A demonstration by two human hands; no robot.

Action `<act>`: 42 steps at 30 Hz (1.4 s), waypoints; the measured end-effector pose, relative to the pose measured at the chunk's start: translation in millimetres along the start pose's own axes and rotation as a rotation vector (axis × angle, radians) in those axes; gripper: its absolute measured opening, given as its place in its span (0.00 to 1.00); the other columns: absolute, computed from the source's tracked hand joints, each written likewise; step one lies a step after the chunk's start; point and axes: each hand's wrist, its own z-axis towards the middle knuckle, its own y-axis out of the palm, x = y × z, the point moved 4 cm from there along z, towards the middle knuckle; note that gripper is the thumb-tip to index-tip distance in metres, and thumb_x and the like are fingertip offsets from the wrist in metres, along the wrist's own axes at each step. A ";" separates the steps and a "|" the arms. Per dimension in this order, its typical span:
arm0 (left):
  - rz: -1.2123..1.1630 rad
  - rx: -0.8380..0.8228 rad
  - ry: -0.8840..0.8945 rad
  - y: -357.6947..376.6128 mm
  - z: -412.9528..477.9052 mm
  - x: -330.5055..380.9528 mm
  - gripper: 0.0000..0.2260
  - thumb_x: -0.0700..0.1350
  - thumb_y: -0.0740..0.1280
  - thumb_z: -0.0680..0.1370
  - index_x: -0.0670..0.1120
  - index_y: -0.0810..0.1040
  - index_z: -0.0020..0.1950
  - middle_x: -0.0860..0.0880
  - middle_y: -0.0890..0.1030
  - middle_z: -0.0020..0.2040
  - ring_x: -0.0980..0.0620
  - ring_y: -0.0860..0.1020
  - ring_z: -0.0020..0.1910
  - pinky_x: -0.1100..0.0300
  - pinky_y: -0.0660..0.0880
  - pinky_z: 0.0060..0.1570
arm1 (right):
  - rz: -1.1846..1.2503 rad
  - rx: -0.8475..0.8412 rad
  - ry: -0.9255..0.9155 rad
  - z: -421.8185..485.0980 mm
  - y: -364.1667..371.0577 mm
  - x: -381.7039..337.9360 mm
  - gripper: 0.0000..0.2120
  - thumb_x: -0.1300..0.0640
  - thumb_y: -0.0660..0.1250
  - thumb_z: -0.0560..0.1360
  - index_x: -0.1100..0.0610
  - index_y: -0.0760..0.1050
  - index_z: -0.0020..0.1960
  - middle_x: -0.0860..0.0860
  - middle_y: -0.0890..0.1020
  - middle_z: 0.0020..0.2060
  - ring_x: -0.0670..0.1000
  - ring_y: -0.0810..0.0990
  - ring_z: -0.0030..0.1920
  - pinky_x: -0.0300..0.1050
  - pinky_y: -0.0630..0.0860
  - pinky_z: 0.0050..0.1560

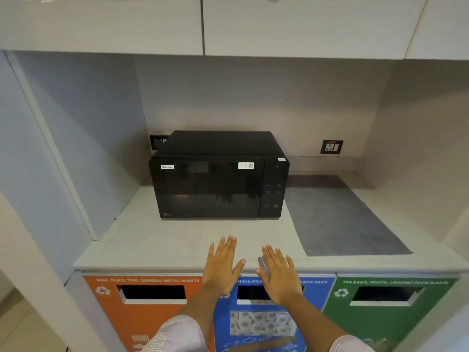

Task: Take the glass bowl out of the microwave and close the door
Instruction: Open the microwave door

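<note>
Hands (250, 269) flat, fingers spread, empty

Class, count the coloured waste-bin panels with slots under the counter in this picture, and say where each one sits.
3. The orange bin panel is on the left, the blue bin panel in the middle behind the hands, and the green bin panel on the right. More may lie beyond the frame.

microwave (218, 174): 1, at 12 o'clock | hands: 2, left hand (222, 266) and right hand (279, 275), at 6 o'clock | waste bin slots: 3, orange (152, 292), blue (250, 293), green (385, 295) | wall sockets: 2, (331, 147) and (157, 142) | grey mat (340, 219): 1, at 3 o'clock
</note>
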 end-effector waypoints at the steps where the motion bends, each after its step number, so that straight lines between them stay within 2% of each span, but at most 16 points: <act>1: -0.010 -0.004 -0.002 1.5 1.4 -1.2 0.32 0.66 0.41 0.78 0.53 0.39 0.79 0.53 0.41 0.80 0.51 0.39 0.79 0.49 0.34 0.75 | 0.004 -0.003 0.001 1.4 1.2 -1.0 0.33 0.38 0.42 0.80 0.51 0.36 0.78 0.49 0.40 0.79 0.54 0.39 0.78 0.53 0.38 0.77; 12: -0.110 -0.028 0.003 13.6 14.0 -4.0 0.32 0.65 0.42 0.79 0.54 0.42 0.79 0.54 0.44 0.81 0.52 0.40 0.79 0.49 0.36 0.77 | 0.107 0.004 0.047 18.9 18.3 -22.3 0.32 0.37 0.42 0.80 0.49 0.38 0.79 0.48 0.42 0.79 0.52 0.40 0.79 0.51 0.39 0.78; 21: -0.108 0.020 0.088 -20.3 59.2 -0.2 0.34 0.68 0.38 0.73 0.58 0.45 0.78 0.55 0.44 0.80 0.50 0.40 0.79 0.46 0.35 0.76 | 0.210 0.087 0.132 55.8 3.7 -39.9 0.35 0.34 0.42 0.77 0.48 0.41 0.79 0.47 0.44 0.79 0.51 0.43 0.79 0.50 0.42 0.77; 24: -0.111 0.058 0.121 -34.2 74.8 2.2 0.34 0.68 0.38 0.74 0.57 0.46 0.79 0.55 0.46 0.81 0.51 0.40 0.79 0.46 0.35 0.76 | 0.226 0.125 0.159 69.3 -2.8 -36.6 0.33 0.36 0.46 0.79 0.48 0.42 0.79 0.47 0.45 0.79 0.51 0.44 0.79 0.50 0.42 0.77; 35: -0.104 0.238 0.202 -83.2 148.9 20.4 0.27 0.61 0.50 0.81 0.53 0.53 0.79 0.53 0.53 0.80 0.50 0.44 0.80 0.46 0.40 0.77 | 0.171 0.136 0.164 121.8 -23.5 9.9 0.35 0.39 0.55 0.79 0.48 0.44 0.79 0.47 0.48 0.79 0.52 0.47 0.79 0.50 0.44 0.77; 42: -0.063 0.314 0.261 -106.9 184.5 47.4 0.27 0.58 0.53 0.81 0.53 0.53 0.79 0.53 0.54 0.80 0.50 0.46 0.80 0.45 0.42 0.77 | 0.292 0.093 0.183 147.5 -19.2 37.5 0.34 0.43 0.61 0.78 0.49 0.49 0.79 0.47 0.51 0.79 0.52 0.50 0.79 0.50 0.49 0.77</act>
